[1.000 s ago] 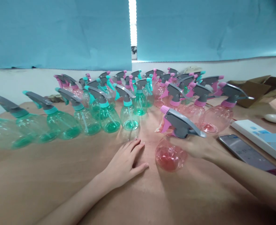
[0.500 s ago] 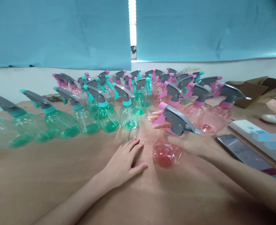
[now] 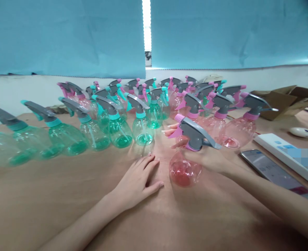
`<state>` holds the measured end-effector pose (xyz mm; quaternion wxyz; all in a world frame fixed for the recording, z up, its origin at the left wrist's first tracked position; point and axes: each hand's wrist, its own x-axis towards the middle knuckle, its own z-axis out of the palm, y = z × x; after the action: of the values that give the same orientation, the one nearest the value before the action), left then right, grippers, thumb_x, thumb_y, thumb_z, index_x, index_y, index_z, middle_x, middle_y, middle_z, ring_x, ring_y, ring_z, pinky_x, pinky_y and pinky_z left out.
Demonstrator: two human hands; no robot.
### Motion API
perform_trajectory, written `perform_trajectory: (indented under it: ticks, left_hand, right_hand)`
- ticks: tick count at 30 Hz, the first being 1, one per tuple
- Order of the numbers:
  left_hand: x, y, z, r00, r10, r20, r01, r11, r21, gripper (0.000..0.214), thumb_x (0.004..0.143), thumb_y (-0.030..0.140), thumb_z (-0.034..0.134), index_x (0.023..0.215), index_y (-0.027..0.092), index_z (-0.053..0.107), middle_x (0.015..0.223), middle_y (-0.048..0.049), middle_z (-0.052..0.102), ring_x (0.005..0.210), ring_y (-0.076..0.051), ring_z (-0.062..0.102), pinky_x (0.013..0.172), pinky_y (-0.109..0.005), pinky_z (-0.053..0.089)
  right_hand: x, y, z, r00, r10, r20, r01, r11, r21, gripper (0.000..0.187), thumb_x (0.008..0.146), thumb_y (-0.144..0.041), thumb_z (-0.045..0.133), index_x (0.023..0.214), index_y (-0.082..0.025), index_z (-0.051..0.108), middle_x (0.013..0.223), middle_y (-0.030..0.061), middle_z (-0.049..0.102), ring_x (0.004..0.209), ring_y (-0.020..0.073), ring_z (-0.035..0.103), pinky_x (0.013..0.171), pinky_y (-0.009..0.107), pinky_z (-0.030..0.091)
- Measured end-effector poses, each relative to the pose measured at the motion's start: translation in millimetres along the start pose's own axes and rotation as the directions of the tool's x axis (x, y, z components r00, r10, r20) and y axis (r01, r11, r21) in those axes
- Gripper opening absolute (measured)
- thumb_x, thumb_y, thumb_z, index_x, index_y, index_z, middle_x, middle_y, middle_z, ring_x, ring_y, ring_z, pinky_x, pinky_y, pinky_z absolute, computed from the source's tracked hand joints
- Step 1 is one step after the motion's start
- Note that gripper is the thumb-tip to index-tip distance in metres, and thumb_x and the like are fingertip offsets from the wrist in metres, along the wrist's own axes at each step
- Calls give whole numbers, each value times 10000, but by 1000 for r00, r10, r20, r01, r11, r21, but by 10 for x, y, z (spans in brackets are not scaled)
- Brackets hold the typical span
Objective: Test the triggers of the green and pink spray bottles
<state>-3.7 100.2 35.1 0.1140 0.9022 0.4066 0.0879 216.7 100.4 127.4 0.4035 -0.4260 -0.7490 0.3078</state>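
A pink spray bottle (image 3: 184, 170) with a grey and pink trigger head stands on the table in front of me. My right hand (image 3: 213, 158) is wrapped round its neck from the right, just under the head. The fingers come out on the far left side; part of the hand is hidden behind the head. To the left of this bottle, my left hand (image 3: 139, 179) lies on the tabletop with its fingers apart, holding nothing. Beyond its fingertips stands a green spray bottle (image 3: 143, 130). More green bottles, such as this one (image 3: 120, 132), line up leftward.
Several pink spray bottles, one at the front (image 3: 239, 130), stand to the right and behind. At the right lie a phone (image 3: 261, 164), a white box (image 3: 274, 148) and a white mouse (image 3: 301, 132). An open cardboard box (image 3: 279, 101) sits farther back. Blue sheets (image 3: 65, 38) hang behind.
The fingers of my right hand have shifted slightly round the bottle's neck. The view has turned a touch to the right. My left hand and the bottles stay where they were.
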Motion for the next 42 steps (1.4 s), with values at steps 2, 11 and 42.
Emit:
perform_trajectory:
  ticks: [2, 11, 42]
  left_hand:
    - [3, 6, -9, 1000, 0, 6, 0, 1000, 4, 597, 924, 520, 518, 1399, 177, 404, 1497, -136, 380, 1385, -299, 320, 1100, -478, 303]
    - [4, 9, -3, 1000, 7, -1, -7, 1000, 18, 601, 921, 514, 528, 1395, 162, 415, 1490, -141, 390, 1378, -295, 331, 1099, -472, 309]
    - [15, 2, -11, 1000, 11, -5, -11, 1000, 18, 597, 919, 515, 532, 1388, 164, 423, 1489, -146, 391, 1381, -288, 329, 1095, -479, 314]
  right_hand:
    - [-1, 8, -1, 1000, 6, -9, -6, 1000, -15, 639, 619, -42, 486, 1165, -358, 587, 872, -35, 733, 768, 228, 707, 697, 335, 598]
    - [-35, 146, 24, 999, 45, 0, -45, 998, 40, 484, 699, -120, 489, 1138, -298, 589, 801, -11, 707, 710, 198, 688, 720, 337, 576]
    - [-65, 105, -2, 990, 138, 1, -138, 990, 13, 460, 636, -147, 456, 1035, -297, 629, 765, -15, 696, 796, 221, 695, 669, 333, 569]
